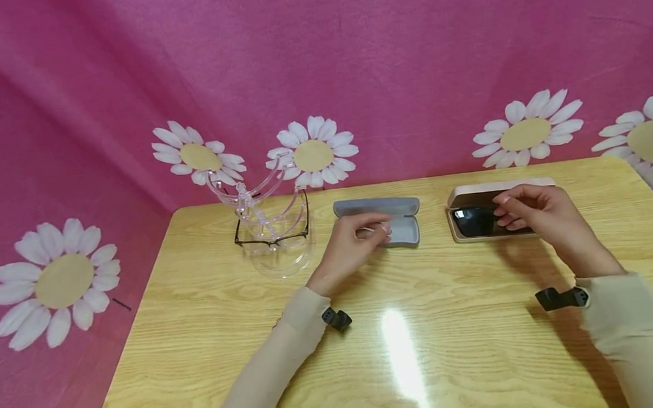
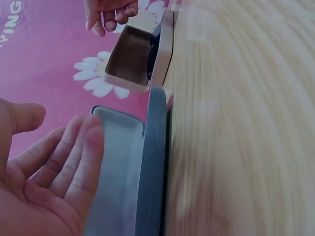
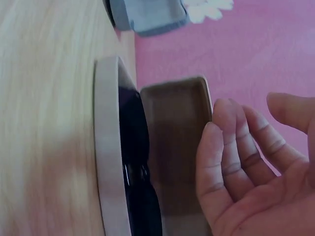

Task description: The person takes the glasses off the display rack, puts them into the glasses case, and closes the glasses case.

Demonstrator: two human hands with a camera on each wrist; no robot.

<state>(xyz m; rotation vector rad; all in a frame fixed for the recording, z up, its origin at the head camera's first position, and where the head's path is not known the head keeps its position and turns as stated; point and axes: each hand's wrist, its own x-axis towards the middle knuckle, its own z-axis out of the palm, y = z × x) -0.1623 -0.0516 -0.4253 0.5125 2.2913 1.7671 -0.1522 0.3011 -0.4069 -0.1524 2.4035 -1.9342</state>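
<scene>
My left hand hovers over a grey glasses case that lies with its lid up. In the left wrist view its fingers are loosely extended beside the pale inside of the case, with nothing held. My right hand is above a beige glasses case, also with its lid raised. Dark sunglasses lie in that case, their right part hidden by the hand in the head view. The right wrist view shows the fingers relaxed, near the brown-lined lid, holding nothing.
A clear plastic display stand stands at the back left of the wooden table, with black-rimmed glasses on its lower part. Behind the table hangs a pink cloth with white daisies.
</scene>
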